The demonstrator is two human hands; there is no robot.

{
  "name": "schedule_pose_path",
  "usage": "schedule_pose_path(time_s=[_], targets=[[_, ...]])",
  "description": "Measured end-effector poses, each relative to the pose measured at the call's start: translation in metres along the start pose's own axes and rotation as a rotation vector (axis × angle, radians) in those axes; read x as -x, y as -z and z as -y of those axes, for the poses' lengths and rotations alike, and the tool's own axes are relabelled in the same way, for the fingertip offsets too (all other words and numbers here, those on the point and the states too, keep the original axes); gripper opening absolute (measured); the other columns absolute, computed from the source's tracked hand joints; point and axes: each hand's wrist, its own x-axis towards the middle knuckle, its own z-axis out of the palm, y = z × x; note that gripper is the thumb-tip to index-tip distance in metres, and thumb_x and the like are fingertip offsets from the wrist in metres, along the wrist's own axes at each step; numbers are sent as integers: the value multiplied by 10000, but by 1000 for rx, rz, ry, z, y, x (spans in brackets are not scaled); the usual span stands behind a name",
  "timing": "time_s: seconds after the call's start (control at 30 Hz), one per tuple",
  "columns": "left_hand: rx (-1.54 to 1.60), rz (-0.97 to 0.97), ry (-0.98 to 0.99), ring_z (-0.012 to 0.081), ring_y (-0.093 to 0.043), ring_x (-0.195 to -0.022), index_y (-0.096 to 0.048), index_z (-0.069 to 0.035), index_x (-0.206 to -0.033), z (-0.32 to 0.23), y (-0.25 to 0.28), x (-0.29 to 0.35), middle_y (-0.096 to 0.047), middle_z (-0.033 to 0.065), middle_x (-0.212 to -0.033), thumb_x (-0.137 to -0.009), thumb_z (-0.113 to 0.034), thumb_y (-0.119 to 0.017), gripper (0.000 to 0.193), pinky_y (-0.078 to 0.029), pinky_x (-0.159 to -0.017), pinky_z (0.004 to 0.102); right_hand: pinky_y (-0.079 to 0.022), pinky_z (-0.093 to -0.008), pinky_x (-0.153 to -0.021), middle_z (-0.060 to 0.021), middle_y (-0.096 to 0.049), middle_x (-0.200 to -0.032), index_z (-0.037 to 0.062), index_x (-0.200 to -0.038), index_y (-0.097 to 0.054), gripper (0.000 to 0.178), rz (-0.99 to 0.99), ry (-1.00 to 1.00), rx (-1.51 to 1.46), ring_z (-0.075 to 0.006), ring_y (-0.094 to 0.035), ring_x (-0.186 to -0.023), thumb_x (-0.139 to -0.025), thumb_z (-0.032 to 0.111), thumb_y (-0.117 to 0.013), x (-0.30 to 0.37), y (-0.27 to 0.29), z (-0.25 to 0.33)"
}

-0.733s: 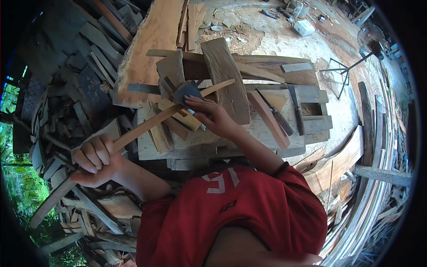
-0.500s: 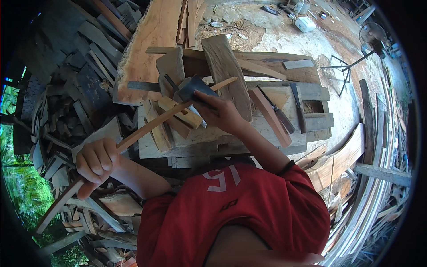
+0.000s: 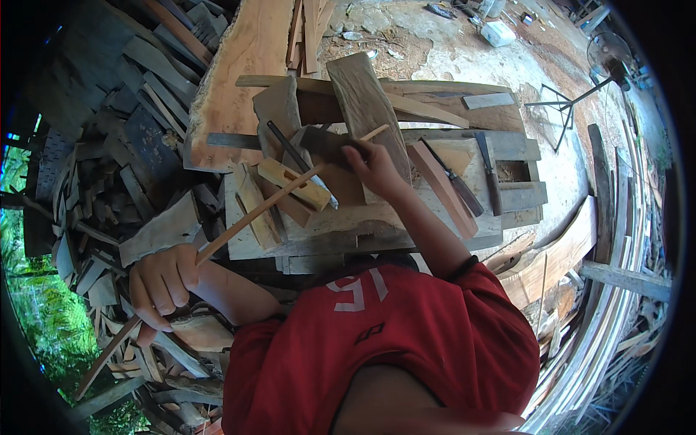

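My left hand [image 3: 165, 288] is closed around a long, thin wooden strip [image 3: 246, 220], which slants up and right over the bench. Its lower end sticks out below the fist. Near the strip's far end, my right hand [image 3: 378, 174] grips a dark flat piece [image 3: 324, 145] that looks like sandpaper, held against the strip. Part of it is hidden by my fingers and the strip. Under the strip lies a yellowish wooden block [image 3: 308, 192] with a hole, beside a dark rod-like tool [image 3: 286, 145]. A rough board [image 3: 362, 94] lies behind my right hand.
On the workbench [image 3: 326, 243], a reddish wooden bar [image 3: 444, 190] and two dark-handled tools, one a chisel-like tool [image 3: 487, 174], lie to the right. Wood offcuts [image 3: 138, 192] are heaped at left. A wide slab [image 3: 232, 94] stands far left; a stand fan [image 3: 569, 105] is far right.
My right hand has moved slightly right, and the dark piece has tilted, uncovering more of the rod-like tool. My left hand and the strip's lower end have shifted a little right.
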Motion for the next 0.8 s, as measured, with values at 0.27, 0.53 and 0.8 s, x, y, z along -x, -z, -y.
schedule_pose_path(time_s=[0.27,0.53,0.8], targets=[[-2,-64,-17,14,-369,-325,-523,-106,-547,1,-2,-2,-360,-87,-401,-766,-310,-683,340,-157,-364,182,-473,-312,-769,-181,-595,-1048,-2,-1088,-555,285,-13,556,164,-251,-606,-935,-808,49,-566,16,-23,25],[195,227,77,47,-443,-385,-549,-58,-636,-8,14,6,-444,-39,-482,-788,-273,-662,287,-197,-355,186,-425,-376,-860,-132,-584,-1089,49,-1103,-562,321,37,461,482,-281,-553,-1017,-782,42,-548,3,-22,13],[271,295,59,70,-454,-383,-546,-30,-661,9,17,-4,-460,-15,-489,-796,-273,-653,298,-242,-357,192,-448,-349,-775,-143,-637,-917,18,-994,-596,205,-114,-137,129,-291,-598,-844,-846,127,-505,-3,22,-39]])
